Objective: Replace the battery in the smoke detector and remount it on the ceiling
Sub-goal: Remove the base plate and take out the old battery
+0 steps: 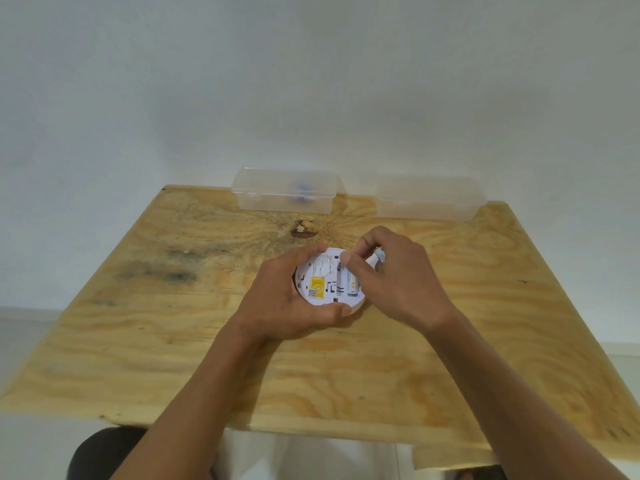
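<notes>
A round white smoke detector [323, 282] lies back-side up over the middle of the plywood table, with a yellow label and an uncovered battery bay. My left hand [291, 303] grips its rim, thumb at the near edge and fingers round the far edge. A white battery [352, 287] sits in the bay at the detector's right side. My right hand [391, 275] reaches over that side, its thumb and forefinger pinching at the battery's far end. A second white cylindrical battery [378, 256] is tucked under the curled fingers of my right hand.
The plywood table [207, 341] stands against a white wall. Two clear plastic boxes stand at its far edge: the left box [284, 190] holds something blue, and the right box [429, 199] shows nothing inside. A dark knot [304, 229] marks the wood behind the detector.
</notes>
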The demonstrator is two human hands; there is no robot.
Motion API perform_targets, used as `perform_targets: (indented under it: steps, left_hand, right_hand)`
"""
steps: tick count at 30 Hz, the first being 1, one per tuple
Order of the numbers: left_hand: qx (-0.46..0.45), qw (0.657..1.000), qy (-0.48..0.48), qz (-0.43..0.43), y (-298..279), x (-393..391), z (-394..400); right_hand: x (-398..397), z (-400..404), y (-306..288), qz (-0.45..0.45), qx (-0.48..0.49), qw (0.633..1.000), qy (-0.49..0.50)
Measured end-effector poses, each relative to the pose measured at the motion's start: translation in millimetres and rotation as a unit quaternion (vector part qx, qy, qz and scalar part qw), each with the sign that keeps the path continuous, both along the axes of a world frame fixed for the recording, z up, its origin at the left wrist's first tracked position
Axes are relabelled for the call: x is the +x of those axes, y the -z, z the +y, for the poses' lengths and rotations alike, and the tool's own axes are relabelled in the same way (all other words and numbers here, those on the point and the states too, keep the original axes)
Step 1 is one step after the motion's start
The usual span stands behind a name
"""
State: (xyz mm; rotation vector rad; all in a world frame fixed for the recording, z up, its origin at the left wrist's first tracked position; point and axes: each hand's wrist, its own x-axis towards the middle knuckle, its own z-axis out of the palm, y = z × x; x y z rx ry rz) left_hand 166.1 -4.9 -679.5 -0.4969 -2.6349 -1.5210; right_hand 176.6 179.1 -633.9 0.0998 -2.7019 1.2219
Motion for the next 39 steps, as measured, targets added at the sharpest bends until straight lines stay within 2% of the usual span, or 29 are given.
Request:
perform_targets:
  steps: [8, 12, 15, 18, 21, 23, 26, 30, 33, 36, 39]
  left_hand:
    - [0.020, 0.999, 0.000, 0.029, -5, 6, 2]
    - [0.016, 1.000, -0.003, 0.017, 1, 4, 0]
    - [-0.009, 1.000, -0.004, 0.020, 2, 3, -2]
    - [-0.017, 1.000, -0.002, 0.011, 2, 3, -4]
    - [-0.018, 1.000, -0.002, 0.007, 2, 3, -5]
    - [-0.018, 1.000, -0.001, 0.005, 2, 2, -5]
    - [-0.017, 1.000, 0.007, 0.002, -1, 4, -6]
    - [0.028, 0.999, 0.004, -0.020, -10, 3, -6]
    - [0.036, 0.998, -0.041, 0.043, -31, -8, 5]
    - [-0.012, 0.994, -0.058, 0.089, -61, -34, 34]
    - [-0.173, 0.974, -0.035, 0.143, -79, -71, 73]
  right_hand:
    - [13, -9, 7, 0.007, -0.042, 0.999, -0.013]
    - [11, -8, 7, -0.013, -0.058, 0.998, -0.013]
    - [9, -7, 2, -0.035, -0.166, 0.985, 0.010]
    - [6, 0, -6, -0.076, -0.306, 0.947, 0.065]
    - [5, 8, -14, -0.132, -0.467, 0.869, 0.095]
    - [6, 12, -18, -0.160, -0.529, 0.826, 0.112]
    - [3, 18, -19, -0.164, -0.529, 0.819, 0.147]
    - [-4, 30, -20, -0.139, -0.478, 0.853, 0.158]
    - [-13, 49, -17, -0.109, -0.421, 0.885, 0.167]
    - [-31, 73, -11, -0.096, -0.377, 0.899, 0.199]
    - [-54, 98, -4, -0.096, -0.355, 0.895, 0.253]
